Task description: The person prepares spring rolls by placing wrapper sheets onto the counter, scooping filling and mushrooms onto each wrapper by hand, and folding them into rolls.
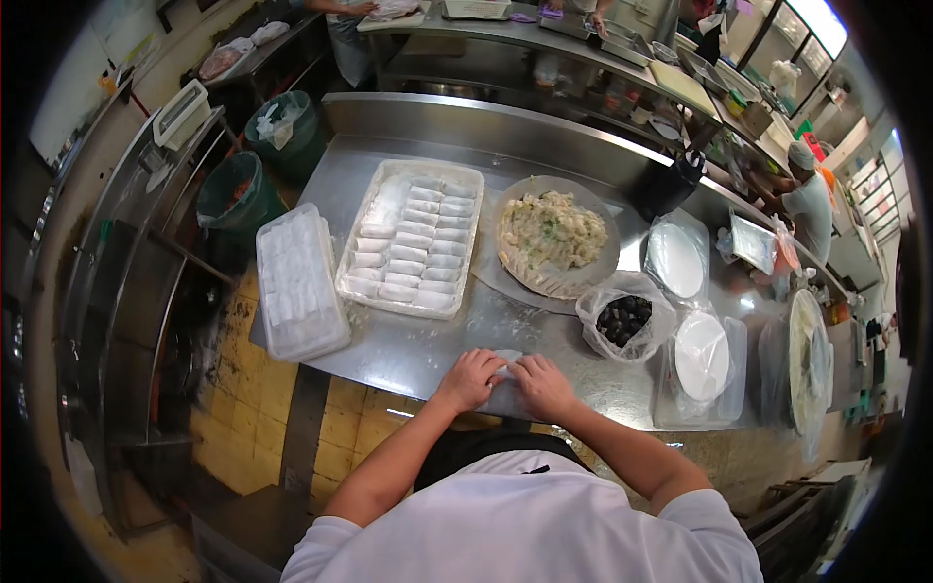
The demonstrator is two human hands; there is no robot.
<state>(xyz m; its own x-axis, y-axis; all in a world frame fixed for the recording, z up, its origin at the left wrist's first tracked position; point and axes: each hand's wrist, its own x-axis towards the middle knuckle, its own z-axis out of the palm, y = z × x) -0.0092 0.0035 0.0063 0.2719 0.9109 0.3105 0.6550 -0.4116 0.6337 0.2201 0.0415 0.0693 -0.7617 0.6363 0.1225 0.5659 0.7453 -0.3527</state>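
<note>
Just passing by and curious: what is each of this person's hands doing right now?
Left hand: fingers curled down, pressing on the white wrapper on the steel table.
Right hand: likewise pressing the wrapper's other side.

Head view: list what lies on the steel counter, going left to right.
Lidded white tray → open tray of rolled wrappers → round plate of filling → bag of dark pieces → bagged stack of round wrappers.
</note>
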